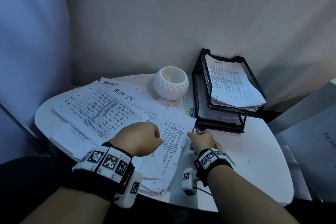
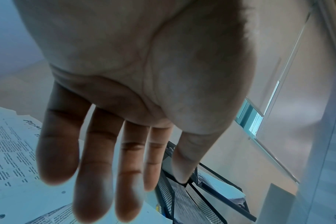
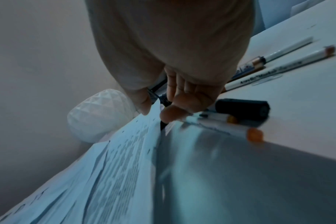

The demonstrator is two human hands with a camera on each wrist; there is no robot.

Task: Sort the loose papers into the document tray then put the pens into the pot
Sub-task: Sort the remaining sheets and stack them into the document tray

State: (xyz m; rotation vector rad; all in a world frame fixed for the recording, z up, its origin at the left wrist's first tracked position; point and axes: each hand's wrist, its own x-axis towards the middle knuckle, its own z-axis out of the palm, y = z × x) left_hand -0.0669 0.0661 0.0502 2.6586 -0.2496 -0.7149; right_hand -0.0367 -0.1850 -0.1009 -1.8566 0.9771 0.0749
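Note:
Loose printed papers, some marked "I.T." and "ADMIN", lie spread over the left half of the white table. My right hand pinches the right edge of the top sheet between thumb and forefinger; the right wrist view shows that edge lifted. My left hand hovers over the papers with straight fingers, holding nothing. The black mesh document tray stands at the back right with an "ADMIN" stack in its top tier. The white faceted pot is beside it. Several pens lie by my right hand.
A short black cylinder lies among the pens. More pens sit between the papers and the tray. A grey box with a lettered sheet stands off the table's right side. A wall runs close behind the table.

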